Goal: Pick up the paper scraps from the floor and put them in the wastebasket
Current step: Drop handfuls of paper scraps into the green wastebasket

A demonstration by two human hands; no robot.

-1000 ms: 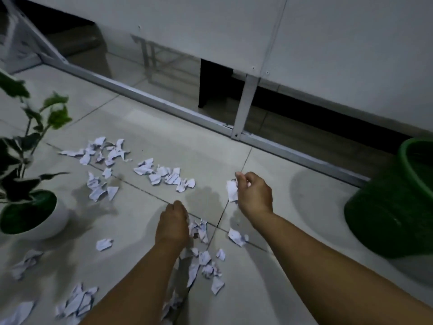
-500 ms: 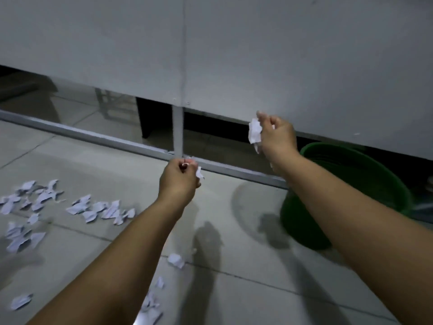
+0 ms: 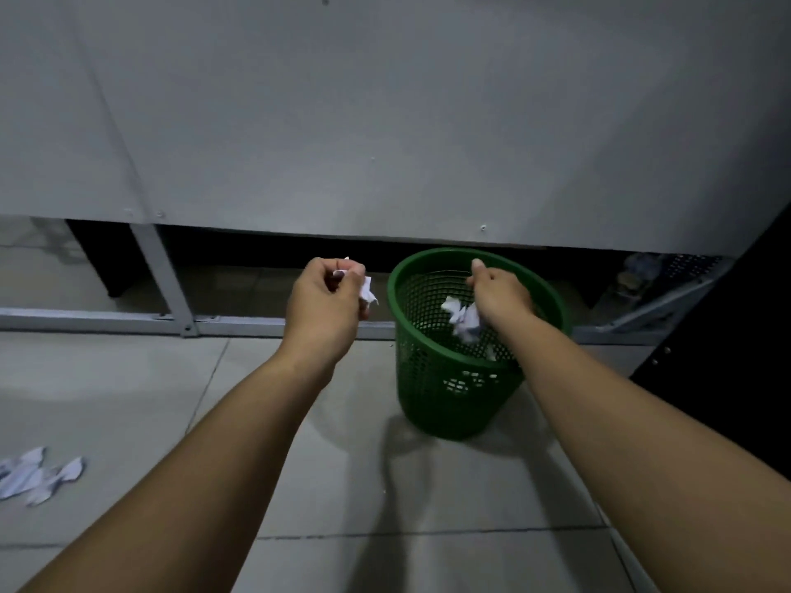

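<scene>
I am looking down past both my bare forearms at a dim tiled floor [image 3: 128,378], with a broad grey panel wall [image 3: 385,122] filling the upper half of the view and a metal rail [image 3: 85,321] running along its base. A green mesh wastebasket [image 3: 449,391] stands upright on the tiles just in front of the wall, right of centre, with bits of white paper showing through its lower holes. My right hand [image 3: 498,295] is held over the basket's open mouth, fingers curled downward; a crumpled wad of white scraps [image 3: 464,318] sits right under those fingers, inside the rim's outline — I cannot tell whether the fingers grip it or whether it is loose. My left hand [image 3: 325,301] is raised just left of the basket, outside its rim, fingers closed round a small white paper scrap [image 3: 367,291] that pokes out between thumb and fingertips on the side facing the basket. At the far left edge, a little cluster of torn paper pieces [image 3: 38,477] lies flat on the floor, well apart from both hands and from the basket.
</scene>
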